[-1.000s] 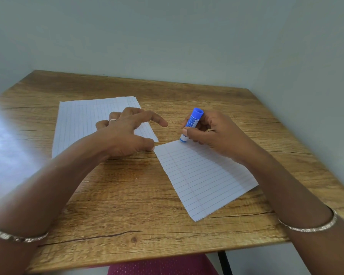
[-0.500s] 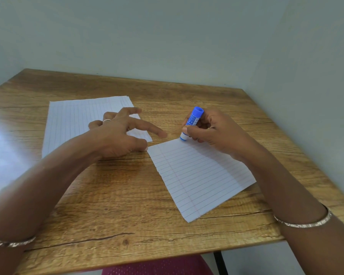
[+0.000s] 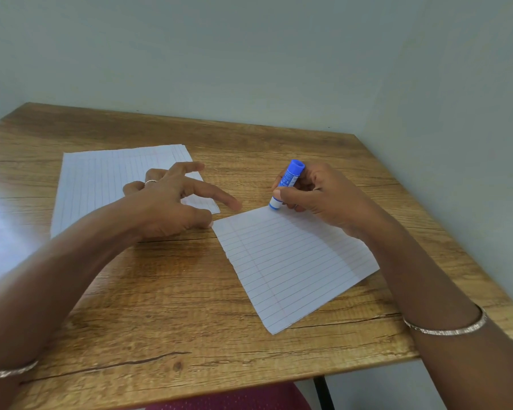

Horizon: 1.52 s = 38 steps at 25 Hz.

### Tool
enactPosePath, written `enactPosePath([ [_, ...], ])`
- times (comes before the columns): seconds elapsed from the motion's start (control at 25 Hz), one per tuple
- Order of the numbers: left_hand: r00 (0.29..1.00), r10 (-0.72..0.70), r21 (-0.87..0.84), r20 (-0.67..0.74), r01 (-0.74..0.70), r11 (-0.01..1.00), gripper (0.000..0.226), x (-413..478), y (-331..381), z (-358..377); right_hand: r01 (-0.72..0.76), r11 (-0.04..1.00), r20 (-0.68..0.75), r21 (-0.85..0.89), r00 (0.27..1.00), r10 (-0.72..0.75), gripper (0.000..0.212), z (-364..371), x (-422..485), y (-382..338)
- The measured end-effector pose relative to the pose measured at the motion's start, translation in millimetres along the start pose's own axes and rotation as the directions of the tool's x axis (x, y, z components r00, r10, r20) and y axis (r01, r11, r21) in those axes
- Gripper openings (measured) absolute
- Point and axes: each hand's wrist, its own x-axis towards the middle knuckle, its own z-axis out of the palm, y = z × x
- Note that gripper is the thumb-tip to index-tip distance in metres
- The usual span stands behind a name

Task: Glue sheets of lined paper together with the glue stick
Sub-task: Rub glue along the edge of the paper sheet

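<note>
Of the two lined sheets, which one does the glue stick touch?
The right-hand sheet, lying askew: the glue stick, held by the right hand, meets its far edge. The left sheet lies apart from it.

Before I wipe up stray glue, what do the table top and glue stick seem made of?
Table top: wood or wood-look laminate, grain and knots visible, satin sheen at left. Glue stick: smooth plastic, blue tube with white end, slightly glossy.

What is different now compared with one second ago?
The right hand has slid the glue stick slightly rightward along the far edge of the right lined sheet. The left hand has stretched its index finger toward that sheet. Unchanged: the grip on the stick, both sheets flat on the wooden table.
</note>
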Motion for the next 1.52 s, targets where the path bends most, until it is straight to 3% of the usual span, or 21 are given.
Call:
enactPosePath([
  [0.16, 1.000, -0.009, 0.004, 0.013, 0.009, 1.000, 0.044, 0, 2, 0, -0.026, 0.999, 0.003, 0.027, 1.000, 0.026, 0.025, -4, 2, 4],
  [0.44, 1.000, 0.005, 0.026, 0.003, -0.005, 1.000, 0.056, 0, 4, -1, -0.060, 0.996, -0.023, 0.073, 0.998, 0.062, 0.015, -12, 1, 9],
  [0.76, 1.000, 0.010, 0.024, -0.001, -0.010, 1.000, 0.055, 0, 4, -1, -0.086, 0.993, -0.048, 0.085, 0.995, 0.090, 0.025, -18, 4, 15],
  [1.0, 1.000, 0.010, 0.020, -0.010, -0.010, 1.000, 0.054, -1, 3, 0, -0.120, 0.989, -0.067, 0.090, 0.990, 0.126, 0.013, -23, 3, 17],
  [1.52, 1.000, 0.012, 0.030, 0.001, -0.012, 0.999, 0.050, 2, 1, 0, -0.204, 0.977, -0.117, 0.068, 0.971, 0.210, 0.020, -33, 5, 20],
])
